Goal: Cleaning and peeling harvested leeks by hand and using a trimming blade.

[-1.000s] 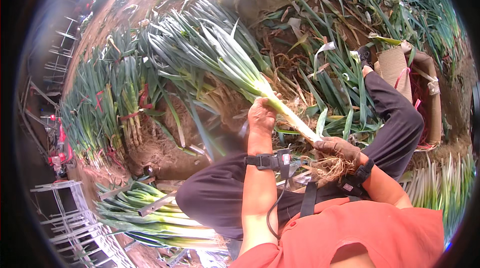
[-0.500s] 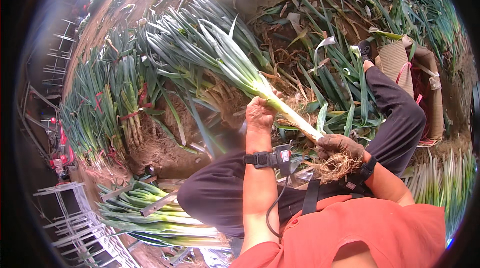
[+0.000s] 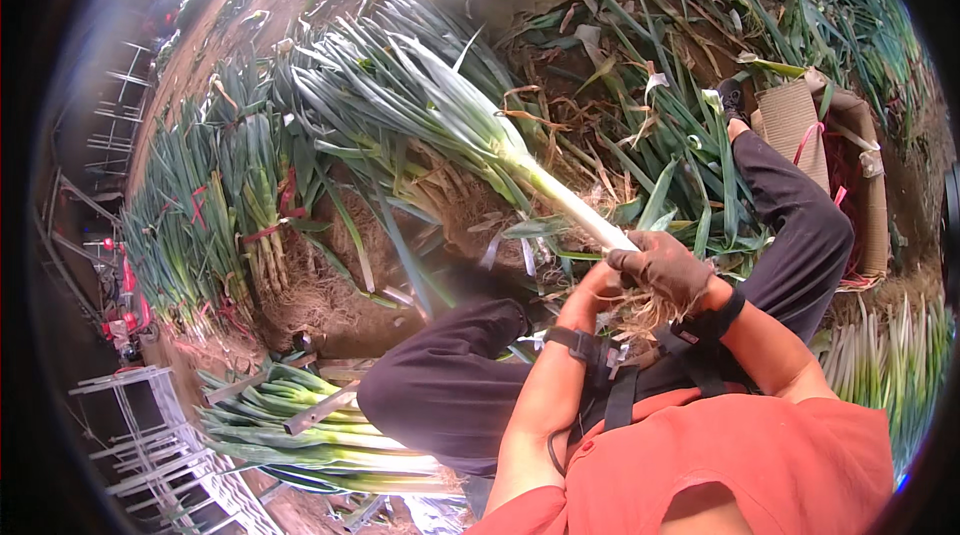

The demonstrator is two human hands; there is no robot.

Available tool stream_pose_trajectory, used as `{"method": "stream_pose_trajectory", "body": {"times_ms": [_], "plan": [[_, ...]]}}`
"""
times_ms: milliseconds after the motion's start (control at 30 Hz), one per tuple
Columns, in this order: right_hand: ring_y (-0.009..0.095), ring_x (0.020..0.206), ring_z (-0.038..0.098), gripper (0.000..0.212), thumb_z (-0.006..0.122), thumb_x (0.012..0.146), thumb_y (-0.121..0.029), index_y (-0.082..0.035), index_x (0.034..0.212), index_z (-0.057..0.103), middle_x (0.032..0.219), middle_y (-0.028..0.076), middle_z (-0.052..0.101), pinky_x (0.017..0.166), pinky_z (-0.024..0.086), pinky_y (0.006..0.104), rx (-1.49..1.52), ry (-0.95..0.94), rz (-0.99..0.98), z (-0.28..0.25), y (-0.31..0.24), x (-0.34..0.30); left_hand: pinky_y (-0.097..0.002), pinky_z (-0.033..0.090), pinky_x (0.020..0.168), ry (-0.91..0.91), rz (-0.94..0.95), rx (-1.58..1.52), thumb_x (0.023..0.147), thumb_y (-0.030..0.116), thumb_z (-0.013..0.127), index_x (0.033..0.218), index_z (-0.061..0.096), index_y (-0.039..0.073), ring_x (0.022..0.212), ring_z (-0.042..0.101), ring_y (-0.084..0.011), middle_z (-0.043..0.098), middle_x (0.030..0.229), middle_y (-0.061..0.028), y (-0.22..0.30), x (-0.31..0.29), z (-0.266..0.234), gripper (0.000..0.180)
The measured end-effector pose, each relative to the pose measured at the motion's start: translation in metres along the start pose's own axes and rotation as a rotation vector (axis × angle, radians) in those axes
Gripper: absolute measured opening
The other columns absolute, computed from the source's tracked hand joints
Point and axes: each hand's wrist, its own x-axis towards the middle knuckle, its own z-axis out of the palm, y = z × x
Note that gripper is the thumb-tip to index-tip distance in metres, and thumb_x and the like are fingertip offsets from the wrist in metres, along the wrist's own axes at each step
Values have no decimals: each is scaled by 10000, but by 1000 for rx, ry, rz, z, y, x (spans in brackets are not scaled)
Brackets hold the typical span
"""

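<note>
A long green onion [image 3: 570, 200] stretches from my lap toward the upper left, its pale stalk smooth and its leaves fanned over other onions. My right hand [image 3: 668, 270], in a dark, soiled glove, is wrapped around the lower stalk near the roots. Close against it, my bare left hand [image 3: 592, 293] has its fingers curled at the same root end, partly hidden by the glove. Shaggy, light-brown roots [image 3: 650, 313] hang below the two hands. Straps with small devices sit on both wrists.
Bundled green onions [image 3: 262, 195] tied with red ribbon stand at the left. Trimmed onions [image 3: 340, 440] lie by my left knee, with more [image 3: 895, 365] at the far right. Leaf scraps [image 3: 690, 165] cover the ground ahead. A cardboard box [image 3: 860, 175] stands right; a white metal rack [image 3: 165, 445] is lower left.
My left hand has slid from the upper stalk down to the root end, beside my right hand. The right hand has shifted slightly up and left, still gripping. A loose leaf now shows under the stalk.
</note>
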Motion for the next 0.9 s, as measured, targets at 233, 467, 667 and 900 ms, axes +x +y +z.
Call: {"method": "stream_pose_trajectory", "body": {"times_ms": [233, 467, 667, 900], "plan": [[356, 780, 604, 338, 571, 748, -121, -7, 1064, 539, 916, 203, 604, 663, 491, 404, -966, 470, -529, 8, 5, -25, -398, 505, 825, 446, 409, -584, 886, 339, 537, 1160, 437, 32, 978, 557, -259, 527, 1107, -148, 129, -18, -37, 423], [320, 729, 595, 376, 586, 684, -64, -94, 1058, 599, 948, 141, 578, 623, 502, 380, -1059, 436, -919, 17, 18, -32, -383, 530, 641, 584, 484, -374, 839, 255, 625, 1040, 552, 45, 788, 617, -251, 606, 882, -70, 182, -7, -14, 300], [321, 834, 585, 439, 583, 670, -38, -81, 1107, 581, 996, 146, 574, 679, 501, 375, -1097, 362, -792, 24, 10, -46, -494, 531, 657, 578, 413, -435, 773, 80, 539, 1033, 503, -17, 730, 623, -340, 594, 869, -142, 193, 1, -26, 279], [366, 828, 589, 451, 568, 695, -29, -65, 1144, 545, 1009, 193, 571, 683, 493, 416, -1009, 325, -807, 21, 31, -39, -547, 530, 686, 568, 377, -409, 732, 31, 431, 1101, 399, -60, 741, 611, -420, 564, 848, -234, 198, -7, -22, 381]]}}
